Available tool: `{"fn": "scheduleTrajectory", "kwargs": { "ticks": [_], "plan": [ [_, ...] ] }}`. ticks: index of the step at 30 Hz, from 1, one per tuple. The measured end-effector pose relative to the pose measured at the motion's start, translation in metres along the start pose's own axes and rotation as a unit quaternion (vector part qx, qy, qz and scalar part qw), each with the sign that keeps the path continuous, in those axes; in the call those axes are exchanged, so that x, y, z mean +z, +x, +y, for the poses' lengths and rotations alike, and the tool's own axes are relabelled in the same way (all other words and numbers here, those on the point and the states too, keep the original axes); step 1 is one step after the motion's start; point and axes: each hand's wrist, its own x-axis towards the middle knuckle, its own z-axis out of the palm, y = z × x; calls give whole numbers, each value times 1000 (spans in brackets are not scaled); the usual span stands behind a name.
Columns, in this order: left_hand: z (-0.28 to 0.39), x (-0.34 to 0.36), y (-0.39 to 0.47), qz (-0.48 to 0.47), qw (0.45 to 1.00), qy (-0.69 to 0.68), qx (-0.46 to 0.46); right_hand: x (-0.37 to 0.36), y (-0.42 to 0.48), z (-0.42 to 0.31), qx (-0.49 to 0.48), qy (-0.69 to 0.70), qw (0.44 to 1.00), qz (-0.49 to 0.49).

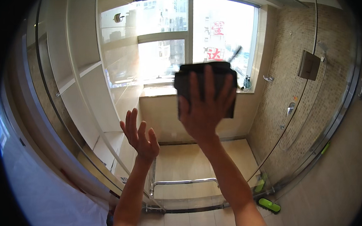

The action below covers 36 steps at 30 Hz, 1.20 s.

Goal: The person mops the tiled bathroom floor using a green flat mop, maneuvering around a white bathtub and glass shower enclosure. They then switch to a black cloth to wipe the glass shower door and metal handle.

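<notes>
My right hand (204, 109) is spread flat over a dark folded cloth (182, 86). The cloth appears pressed to the clear glass of the shower enclosure, though the exact contact is hard to see. My left hand (142, 138) is raised lower and to the left, empty, its fingers apart and slightly curled. A chrome bar handle (184, 182) runs across the glass below both hands.
Behind the glass are a bright window (163, 15), a mosaic tile wall (273, 72), a shower mixer (290, 108) and white shelving (87, 68). A dark brown box (309, 65) is at right. A green brush (269, 205) lies on the floor; white sheeting (54, 195) hangs left.
</notes>
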Motion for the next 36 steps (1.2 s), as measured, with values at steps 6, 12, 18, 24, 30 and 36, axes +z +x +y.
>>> {"fn": "scheduleTrajectory", "kwargs": {
  "ticks": [6, 12, 18, 24, 30, 36],
  "plan": [
    [-6, -4, -2, 34, 994, -99, -23, 13, -32, -54, -68, 89, 993, -30],
    [-13, -6, -6, 27, 996, -86, -2, 19, -148, -56, -121, 59, 988, -80],
    [-13, -10, -7, 27, 989, -144, -18, -1, -158, -18, -52, 20, 995, -87],
    [-18, -20, -7, 21, 977, -208, -39, 12, -33, -60, -28, 4, 1000, -10],
    [-24, -61, -2, 42, 961, -272, -38, 38, -1, -135, -47, 74, 996, -10],
    [-8, -75, -20, -96, 987, -103, -82, 62, -94, -162, -151, -6, 988, -39]
  ]
}}
